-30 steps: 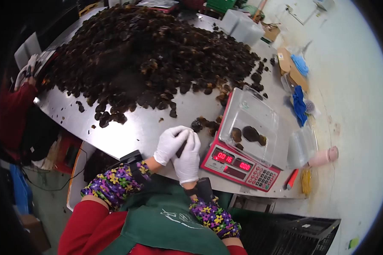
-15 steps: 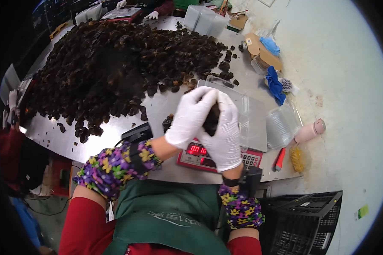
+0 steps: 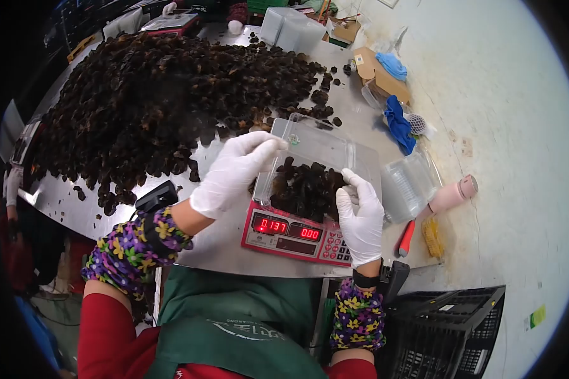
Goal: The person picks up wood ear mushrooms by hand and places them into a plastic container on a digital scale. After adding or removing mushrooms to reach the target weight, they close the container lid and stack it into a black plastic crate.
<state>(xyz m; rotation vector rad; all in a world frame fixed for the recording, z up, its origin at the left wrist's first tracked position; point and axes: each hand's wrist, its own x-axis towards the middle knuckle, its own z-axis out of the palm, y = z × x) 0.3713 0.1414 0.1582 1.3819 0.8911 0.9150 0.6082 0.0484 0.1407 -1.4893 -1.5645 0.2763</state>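
Observation:
A clear hinged container (image 3: 265, 184) holds dark, curled pieces (image 3: 305, 189) on the scale (image 3: 278, 243), whose red displays read 0.137 and 0.00. Its transparent lid (image 3: 319, 142) lies open behind the filled part. My left hand (image 3: 231, 175), in a white glove, reaches over the container's left edge, with its fingers stretched out close together and nothing visible in them. At the right edge is my gloved right hand (image 3: 362, 218), its thumb and forefinger apart beside the pieces.
A large heap of dark pieces (image 3: 139, 107) covers the table's left and back. To the right are stacked clear trays (image 3: 408, 186), a pink bottle (image 3: 452, 194), a red-handled tool (image 3: 406, 239) and blue cloth (image 3: 398, 126). Black crates (image 3: 446, 328) stand below. A co-worker's gloved hand (image 3: 235, 27) shows behind.
My hands have parted from around a dark clump. My left hand moved left, my right hand right and down. Dark pieces now show in the container; the display changed from 0.016 to 0.137.

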